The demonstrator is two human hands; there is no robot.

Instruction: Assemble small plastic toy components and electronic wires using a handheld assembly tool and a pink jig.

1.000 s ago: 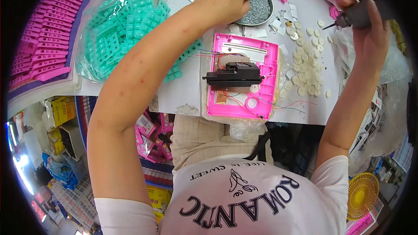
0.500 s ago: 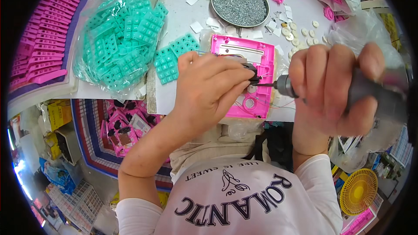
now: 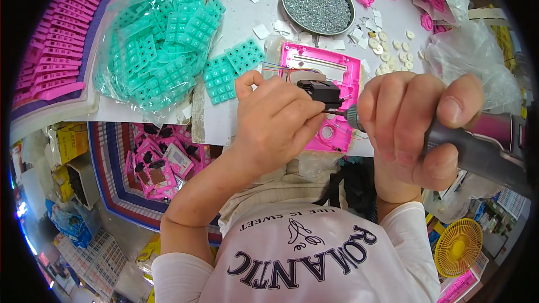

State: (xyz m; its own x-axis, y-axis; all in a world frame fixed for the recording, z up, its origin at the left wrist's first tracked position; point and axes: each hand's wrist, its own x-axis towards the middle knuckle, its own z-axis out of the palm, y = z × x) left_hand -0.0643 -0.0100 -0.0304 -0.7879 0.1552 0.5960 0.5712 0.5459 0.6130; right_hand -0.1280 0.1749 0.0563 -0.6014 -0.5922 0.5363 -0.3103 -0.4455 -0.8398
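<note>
My right hand point(image 3: 415, 126) is wrapped round a dark grey electric screwdriver point(image 3: 485, 154), which lies nearly level with its bit pointing left. The thin bit point(image 3: 336, 113) reaches the fingertips of my left hand point(image 3: 275, 115). Those fingers are pinched together at the bit's tip; whatever is between them is too small to make out. Under and beyond my hands lies an open pink plastic casing point(image 3: 352, 73), with thin coloured wires and a black block-shaped part point(image 3: 321, 91) in it. My left hand hides the casing's left side.
A round dish of small screws point(image 3: 317, 5) stands behind the casing. Teal keypads point(image 3: 222, 81) lie left of it, beside a bag of more keypads point(image 3: 163, 50). White discs point(image 3: 384, 50) are scattered at right. Below the table edge, a lined basket point(image 3: 115, 177) holds pink assemblies.
My left fingertips have come away from the black part to the bit's tip, leaving more of that part in sight. The screwdriver has shifted slightly left, and the whole view has moved a little.
</note>
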